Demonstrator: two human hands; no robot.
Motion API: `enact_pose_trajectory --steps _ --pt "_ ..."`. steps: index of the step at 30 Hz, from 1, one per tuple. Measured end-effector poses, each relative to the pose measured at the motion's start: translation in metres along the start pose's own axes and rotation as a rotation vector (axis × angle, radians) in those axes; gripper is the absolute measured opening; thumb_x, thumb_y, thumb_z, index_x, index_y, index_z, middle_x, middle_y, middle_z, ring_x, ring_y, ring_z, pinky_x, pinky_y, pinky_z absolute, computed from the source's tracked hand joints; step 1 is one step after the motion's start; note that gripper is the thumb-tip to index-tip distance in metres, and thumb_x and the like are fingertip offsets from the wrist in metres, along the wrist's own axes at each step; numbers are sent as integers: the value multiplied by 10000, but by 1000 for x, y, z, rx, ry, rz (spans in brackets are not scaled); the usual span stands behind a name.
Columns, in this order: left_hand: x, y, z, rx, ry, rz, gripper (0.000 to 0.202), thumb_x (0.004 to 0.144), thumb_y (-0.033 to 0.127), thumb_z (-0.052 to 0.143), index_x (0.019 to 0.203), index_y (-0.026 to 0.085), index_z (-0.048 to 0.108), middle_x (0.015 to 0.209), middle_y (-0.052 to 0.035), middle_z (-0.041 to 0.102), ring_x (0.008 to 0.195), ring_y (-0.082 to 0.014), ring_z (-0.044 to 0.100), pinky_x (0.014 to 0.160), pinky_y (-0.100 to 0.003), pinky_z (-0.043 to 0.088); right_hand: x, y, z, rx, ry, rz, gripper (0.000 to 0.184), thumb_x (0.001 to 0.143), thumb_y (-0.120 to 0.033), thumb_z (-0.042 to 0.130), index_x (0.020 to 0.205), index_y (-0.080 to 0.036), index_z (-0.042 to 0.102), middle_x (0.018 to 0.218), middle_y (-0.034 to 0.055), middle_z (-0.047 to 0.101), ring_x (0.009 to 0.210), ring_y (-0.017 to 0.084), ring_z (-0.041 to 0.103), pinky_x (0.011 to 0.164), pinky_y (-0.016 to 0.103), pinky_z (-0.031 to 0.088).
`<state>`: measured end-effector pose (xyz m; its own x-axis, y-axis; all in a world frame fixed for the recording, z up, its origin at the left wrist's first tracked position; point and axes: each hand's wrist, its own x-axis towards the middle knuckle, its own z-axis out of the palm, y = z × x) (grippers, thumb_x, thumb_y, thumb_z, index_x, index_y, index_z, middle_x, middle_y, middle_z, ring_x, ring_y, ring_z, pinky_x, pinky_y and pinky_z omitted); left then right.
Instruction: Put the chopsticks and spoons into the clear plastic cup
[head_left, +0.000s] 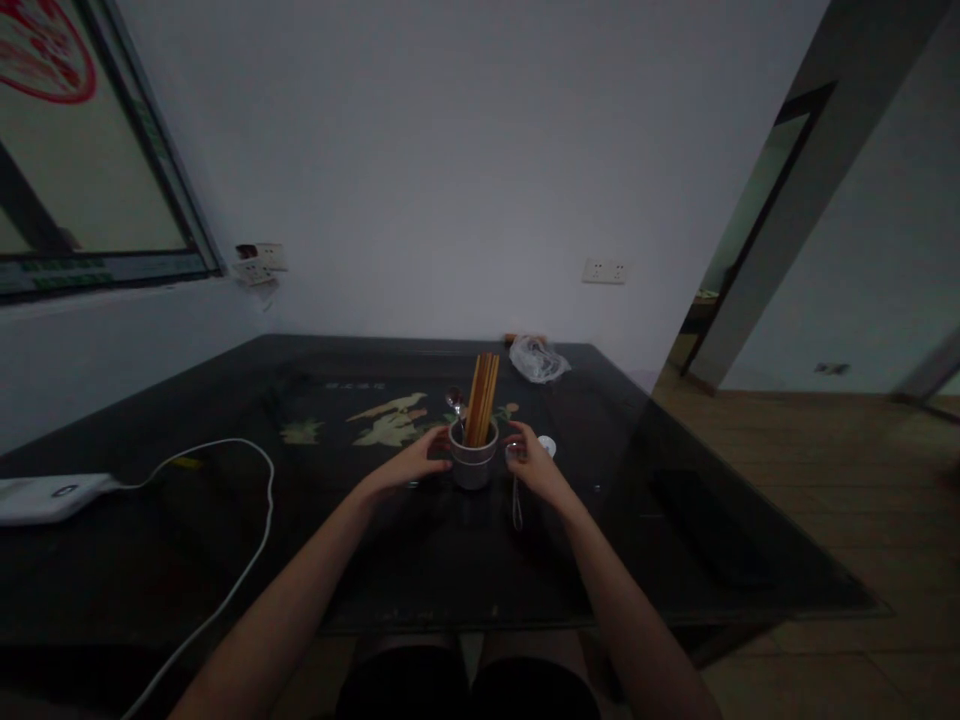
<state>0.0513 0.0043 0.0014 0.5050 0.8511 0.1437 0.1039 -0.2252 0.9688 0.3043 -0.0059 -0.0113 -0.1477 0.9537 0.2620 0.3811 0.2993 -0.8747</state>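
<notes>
A grey cup with a pale rim stands upright on the dark table, holding a bundle of wooden chopsticks and a metal spoon. My left hand is at the cup's left side, thumb and fingers apart; its fingertips appear close to or touching the wall. On the other side, my right hand curves toward the cup with its fingers apart and a small gap between. A shiny spoon-like utensil shows under that hand, its rounded end seen between thumb and fingers. Whether it is touched I cannot tell.
Beside my right wrist lies a small white round object. A crumpled clear plastic bag rests at the table's back edge. At left are a white device and its cable. A dark flat object lies at right.
</notes>
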Motion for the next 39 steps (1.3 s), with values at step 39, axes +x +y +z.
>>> enact_pose_trajectory --steps 39 --pt "6 -10 42 36 186 68 716 602 270 792 1241 157 491 1208 -144 602 1074 -271 600 961 -472 446 -8 -25 -31 -319 324 38 258 811 -376 497 682 -172 587 645 25 622 610 160 571 587 253 365"
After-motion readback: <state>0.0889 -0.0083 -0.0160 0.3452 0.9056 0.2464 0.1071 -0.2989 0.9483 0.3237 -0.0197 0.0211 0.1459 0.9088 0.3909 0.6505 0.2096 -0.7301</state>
